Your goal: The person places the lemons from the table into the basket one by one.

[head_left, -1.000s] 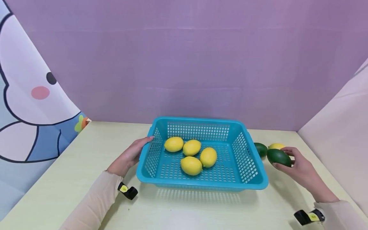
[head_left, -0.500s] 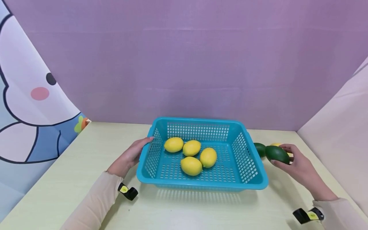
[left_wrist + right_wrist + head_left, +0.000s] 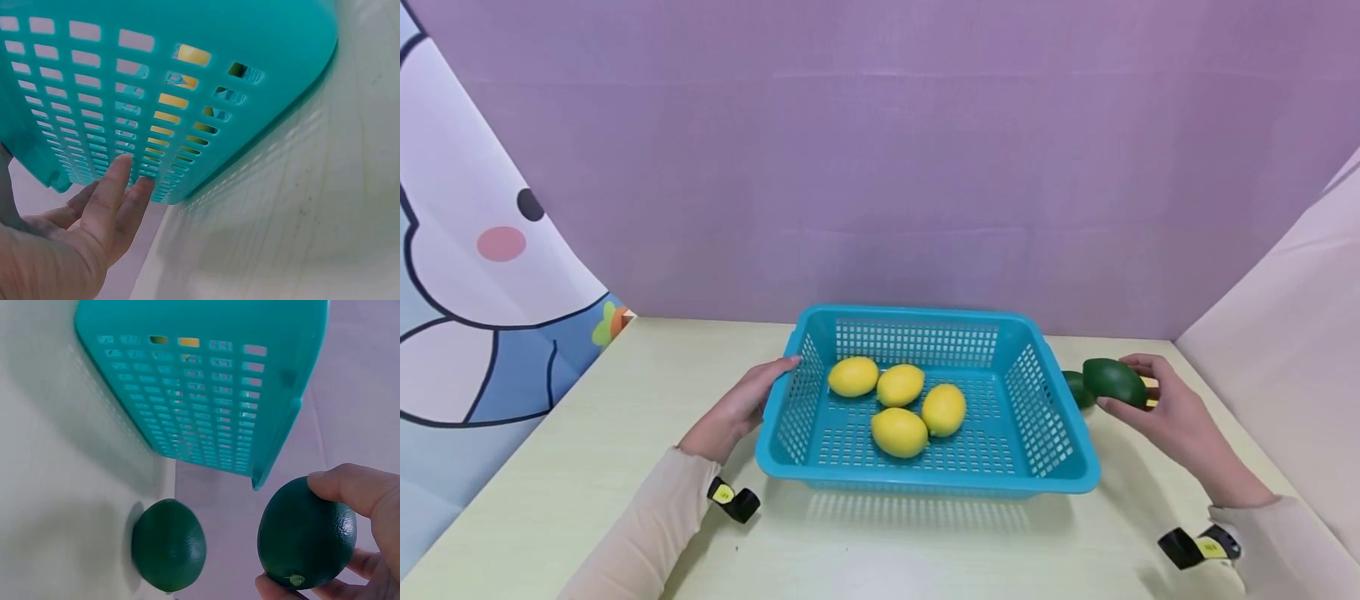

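Observation:
A turquoise plastic basket [image 3: 925,482] with slotted walls sits mid-table, several yellow lemons [image 3: 899,432] on its floor. My left hand [image 3: 737,410] holds its left side, thumb over the rim; in the left wrist view the fingers [image 3: 106,200] lie against the outer wall. To the right of the basket, my right hand [image 3: 1176,429] grips a dark green, glossy avocado [image 3: 1112,382] between thumb and fingers, raised above the table. A second avocado [image 3: 169,547] lies on the table beside the basket, partly hidden by the rim in the head view.
Behind my right fingers shows part of another yellow lemon [image 3: 1151,390]. A purple cloth [image 3: 910,167] closes off the back of the pale table [image 3: 880,550]. A cartoon-printed sheet [image 3: 467,250] hangs at left, a pale cloth [image 3: 1292,333] at right.
My right hand has lifted the avocado up and slightly left, toward the back of the table. The left hand and the basket stay in place.

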